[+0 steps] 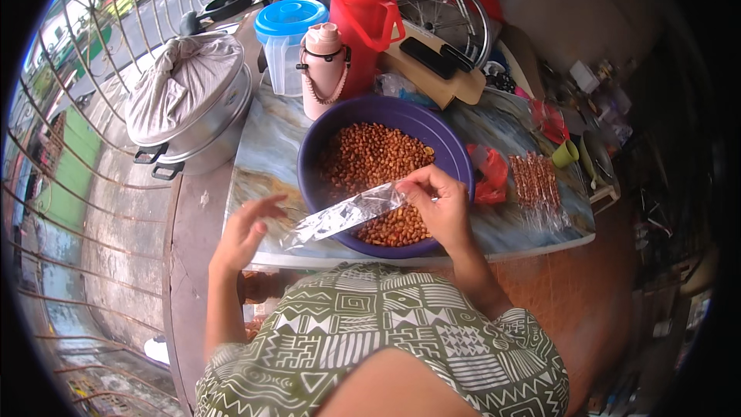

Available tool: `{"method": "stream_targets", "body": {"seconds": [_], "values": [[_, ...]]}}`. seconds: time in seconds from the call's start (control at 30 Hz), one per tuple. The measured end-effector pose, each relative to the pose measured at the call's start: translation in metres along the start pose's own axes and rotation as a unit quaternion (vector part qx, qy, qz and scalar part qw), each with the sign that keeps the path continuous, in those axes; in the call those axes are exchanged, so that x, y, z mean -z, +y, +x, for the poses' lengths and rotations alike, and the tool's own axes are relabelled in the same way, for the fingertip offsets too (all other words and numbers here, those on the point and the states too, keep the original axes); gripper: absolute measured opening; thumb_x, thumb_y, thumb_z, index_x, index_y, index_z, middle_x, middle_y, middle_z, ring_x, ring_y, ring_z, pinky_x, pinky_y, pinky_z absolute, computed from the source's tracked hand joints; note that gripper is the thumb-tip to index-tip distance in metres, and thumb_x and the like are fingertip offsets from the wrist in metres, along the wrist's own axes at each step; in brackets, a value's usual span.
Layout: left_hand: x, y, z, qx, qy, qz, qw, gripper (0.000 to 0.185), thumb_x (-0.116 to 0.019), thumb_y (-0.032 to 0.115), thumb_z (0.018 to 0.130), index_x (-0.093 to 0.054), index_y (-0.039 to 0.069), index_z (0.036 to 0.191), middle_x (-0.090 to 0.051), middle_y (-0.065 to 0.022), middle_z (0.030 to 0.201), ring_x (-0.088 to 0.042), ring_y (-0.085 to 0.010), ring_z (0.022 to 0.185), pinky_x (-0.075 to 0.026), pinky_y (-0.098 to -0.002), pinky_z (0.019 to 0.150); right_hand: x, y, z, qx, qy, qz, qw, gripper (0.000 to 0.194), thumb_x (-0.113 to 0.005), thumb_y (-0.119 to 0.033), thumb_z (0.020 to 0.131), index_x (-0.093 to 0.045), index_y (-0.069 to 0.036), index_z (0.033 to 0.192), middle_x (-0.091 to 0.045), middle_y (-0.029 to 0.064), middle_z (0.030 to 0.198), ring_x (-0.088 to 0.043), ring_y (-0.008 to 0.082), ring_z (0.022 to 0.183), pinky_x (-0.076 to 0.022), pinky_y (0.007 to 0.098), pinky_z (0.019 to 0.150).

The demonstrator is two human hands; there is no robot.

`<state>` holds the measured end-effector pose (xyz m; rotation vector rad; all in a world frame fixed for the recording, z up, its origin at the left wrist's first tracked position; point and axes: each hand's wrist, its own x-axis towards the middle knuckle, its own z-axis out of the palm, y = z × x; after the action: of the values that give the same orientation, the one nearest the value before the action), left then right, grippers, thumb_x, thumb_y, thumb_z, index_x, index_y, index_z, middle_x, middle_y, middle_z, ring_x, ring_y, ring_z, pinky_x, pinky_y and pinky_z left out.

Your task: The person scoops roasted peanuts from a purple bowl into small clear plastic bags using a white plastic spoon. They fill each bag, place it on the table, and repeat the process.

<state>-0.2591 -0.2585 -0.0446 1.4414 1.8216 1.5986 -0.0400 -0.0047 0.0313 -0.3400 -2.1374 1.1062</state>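
A purple plastic basin stands on the marble-patterned table, partly filled with reddish-brown peanuts. Over its near part, my right hand pinches one end of a long, narrow clear plastic bag, whose other end slants down to the left past the rim. My left hand is apart from the bag's far end, fingers spread and holding nothing. To the basin's right lie a red plastic bag and a row of slim clear packets filled with peanuts.
Behind the basin are a pink bottle, a blue-lidded pitcher, a red thermos jug and cardboard bearing a black phone. Cloth-covered metal pots stand left. A green cup lies right.
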Motion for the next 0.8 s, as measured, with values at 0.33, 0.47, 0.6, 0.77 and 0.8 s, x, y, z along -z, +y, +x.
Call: {"method": "stream_targets", "body": {"seconds": [0.33,0.47,0.6,0.77,0.8], "values": [[-0.09,0.052,0.075,0.083,-0.119,-0.206,0.968,0.024,-0.08,0.02,0.091,-0.07,-0.001,0.096,-0.071,-0.0032,0.082,-0.061,-0.0063,0.075,-0.05,-0.0264,0.068,0.003,-0.005,0.007,0.097,-0.087,-0.009,0.991,0.009,-0.077,-0.004,0.09,-0.069,-0.002,0.094,-0.073,0.0088,0.084,-0.072,0.0148,0.075,-0.0542,0.028,0.065],[-0.097,0.059,0.069,0.105,-0.098,-0.059,0.988,0.028,-0.071,0.024,0.098,-0.068,-0.004,0.094,-0.067,-0.0053,0.076,-0.062,-0.0113,0.072,-0.049,-0.0295,0.066,0.009,0.011,0.001,0.067,-0.082,0.026,0.994,0.013,-0.076,-0.006,0.091,-0.069,-0.003,0.102,-0.07,0.0058,0.081,-0.067,0.0118,0.072,-0.0521,0.026,0.064],[-0.095,0.061,0.063,0.116,-0.088,-0.103,0.984,0.03,-0.064,0.023,0.103,-0.068,-0.005,0.097,-0.068,-0.0073,0.08,-0.063,-0.014,0.072,-0.051,-0.0308,0.068,0.02,0.008,-0.004,0.054,-0.051,0.015,0.997,0.023,-0.078,-0.009,0.091,-0.067,-0.005,0.111,-0.065,0.0025,0.082,-0.059,0.0097,0.07,-0.0494,0.0235,0.064],[-0.088,0.06,0.056,0.099,-0.11,-0.126,0.981,0.03,-0.06,0.023,0.105,-0.069,-0.005,0.1,-0.069,-0.0068,0.083,-0.064,-0.0141,0.075,-0.053,-0.0299,0.071,0.02,-0.008,-0.009,0.121,-0.06,-0.029,0.99,0.035,-0.084,-0.012,0.084,-0.066,-0.008,0.113,-0.061,0.0021,0.095,-0.055,0.0099,0.075,-0.049,0.025,0.066],[-0.087,0.059,0.056,0.096,-0.119,-0.129,0.98,0.03,-0.06,0.023,0.105,-0.069,-0.005,0.101,-0.069,-0.0066,0.083,-0.064,-0.014,0.075,-0.054,-0.0299,0.072,0.02,-0.012,-0.01,0.11,-0.075,-0.024,0.991,0.036,-0.086,-0.013,0.082,-0.067,-0.008,0.112,-0.061,0.0025,0.099,-0.057,0.0114,0.079,-0.0497,0.0262,0.067]]}}
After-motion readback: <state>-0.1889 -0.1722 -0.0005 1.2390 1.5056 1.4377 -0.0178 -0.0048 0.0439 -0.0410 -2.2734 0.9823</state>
